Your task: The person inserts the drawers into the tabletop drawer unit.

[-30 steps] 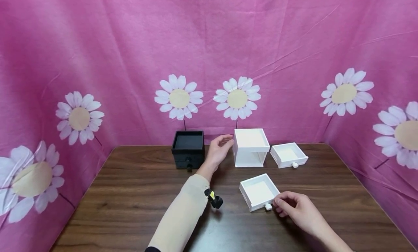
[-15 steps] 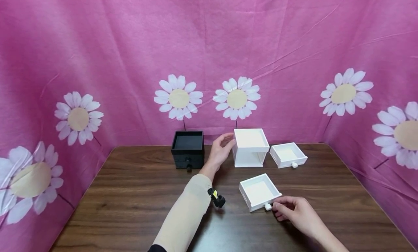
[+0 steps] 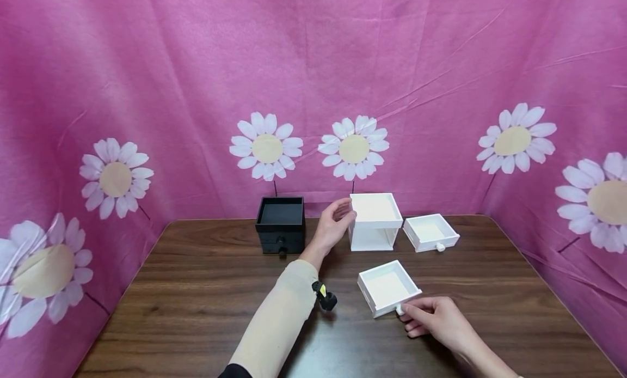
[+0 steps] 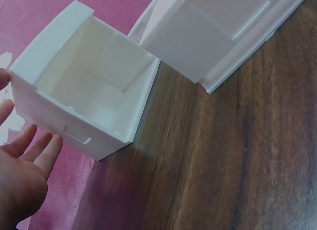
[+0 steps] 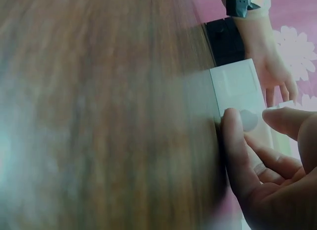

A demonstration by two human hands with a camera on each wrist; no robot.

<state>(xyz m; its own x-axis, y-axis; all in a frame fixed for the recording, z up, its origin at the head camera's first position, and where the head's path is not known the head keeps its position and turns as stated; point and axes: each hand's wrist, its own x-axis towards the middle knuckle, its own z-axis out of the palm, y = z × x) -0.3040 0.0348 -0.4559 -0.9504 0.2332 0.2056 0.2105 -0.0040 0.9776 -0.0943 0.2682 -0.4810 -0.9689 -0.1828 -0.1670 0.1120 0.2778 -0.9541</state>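
Observation:
In the head view, my left hand (image 3: pixel 333 225) is at the left side of a white box-shaped cabinet (image 3: pixel 374 225) with an open front. The left wrist view shows its fingers extended along the side wall of the cabinet (image 4: pixel 74 116). A shallow white drawer (image 3: pixel 389 288) lies turned at an angle on the table before it. My right hand (image 3: pixel 438 321) is at the drawer's round knob (image 3: pixel 399 309). In the right wrist view, thumb and index finger stand either side of the knob (image 5: pixel 249 120), with a slight gap by the thumb.
A second white drawer (image 3: pixel 432 232) lies to the right of the cabinet. A black cabinet (image 3: pixel 281 223) with a knobbed drawer stands to the left. The wooden table (image 3: pixel 196 302) meets a pink flowered cloth (image 3: pixel 313 67) behind and at the sides.
My right hand has shifted slightly left, from beside the drawer's front corner to its knob. My left hand has moved slightly along the cabinet's side. The drawers and cabinets hold their places.

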